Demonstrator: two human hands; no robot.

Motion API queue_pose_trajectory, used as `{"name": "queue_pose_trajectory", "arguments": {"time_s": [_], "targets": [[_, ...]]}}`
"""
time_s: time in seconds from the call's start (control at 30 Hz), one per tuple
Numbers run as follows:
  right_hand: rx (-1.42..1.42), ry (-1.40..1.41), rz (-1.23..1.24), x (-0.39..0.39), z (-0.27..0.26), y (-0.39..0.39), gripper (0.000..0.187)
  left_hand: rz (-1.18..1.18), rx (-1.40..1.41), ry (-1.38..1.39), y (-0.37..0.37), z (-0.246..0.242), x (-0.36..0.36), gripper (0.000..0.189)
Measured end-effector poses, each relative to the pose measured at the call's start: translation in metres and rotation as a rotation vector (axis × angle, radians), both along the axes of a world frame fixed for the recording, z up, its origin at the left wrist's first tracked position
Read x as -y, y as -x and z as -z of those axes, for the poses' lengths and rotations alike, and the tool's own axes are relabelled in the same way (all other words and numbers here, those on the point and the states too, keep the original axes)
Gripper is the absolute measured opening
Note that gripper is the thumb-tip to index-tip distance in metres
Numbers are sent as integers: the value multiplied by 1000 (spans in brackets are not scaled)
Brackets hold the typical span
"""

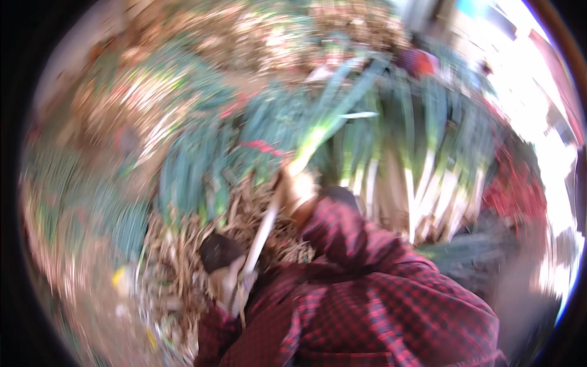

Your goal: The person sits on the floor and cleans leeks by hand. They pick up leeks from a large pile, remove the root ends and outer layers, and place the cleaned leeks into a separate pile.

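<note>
A long leek (pixel 265 229) runs slantwise in front of me, its white shank low and its green leaves fanning toward the upper right. My right hand (pixel 296 188) grips it partway up, where white turns to green. Around its lower end my left hand (pixel 227 284) is closed, near my body; the root end is partly hidden and blurred. Peeled-off dry leaves (pixel 174 275) cover the ground under and beside my left hand. A dark shoe (pixel 222 251) shows just above that hand.
Cleaned leeks (pixel 429 183) lie in a row to the right. Bundles with green tops (pixel 192 169) lie ahead and left, a red tie (pixel 262 147) on one. A heap of red strings (pixel 516 192) sits at far right. More leeks (pixel 151 96) are piled behind.
</note>
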State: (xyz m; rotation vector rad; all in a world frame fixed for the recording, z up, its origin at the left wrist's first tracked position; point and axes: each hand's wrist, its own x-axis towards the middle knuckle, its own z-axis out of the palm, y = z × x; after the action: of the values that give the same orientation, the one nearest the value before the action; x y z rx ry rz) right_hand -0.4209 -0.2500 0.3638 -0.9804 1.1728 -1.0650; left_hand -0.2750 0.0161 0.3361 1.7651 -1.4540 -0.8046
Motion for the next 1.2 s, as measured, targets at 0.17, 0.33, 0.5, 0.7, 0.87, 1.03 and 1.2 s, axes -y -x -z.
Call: {"name": "queue_pose_trajectory", "arguments": {"time_s": [0.17, 0.33, 0.5, 0.7, 0.87, 1.03, 1.2], "targets": [[615, -79, 137, 5, -22, 29, 27, 132, -28, 109, 35, -9, 6, 38], [581, 130, 246, 22, -66, 114, 28, 184, 108, 177, 51, -21, 27, 36], [639, 123, 468, 6, -77, 218, 30, 538, 350, 393, 95, -55, 70, 15], [628, 194, 571, -10, -5, 323, 34, 689, 294, 96, 117, -53, 82, 14], [331, 291, 1065, -33, 31, 570, 29, -239, 94, -30, -39, -18, 39, 25], [212, 314, 1248, -84, 178, 674, 30, -647, 390, -332, -223, 41, -91, 35], [361, -353, 876, -106, 309, 612, 61, -600, 609, -778, -249, 54, -260, 53]]}}
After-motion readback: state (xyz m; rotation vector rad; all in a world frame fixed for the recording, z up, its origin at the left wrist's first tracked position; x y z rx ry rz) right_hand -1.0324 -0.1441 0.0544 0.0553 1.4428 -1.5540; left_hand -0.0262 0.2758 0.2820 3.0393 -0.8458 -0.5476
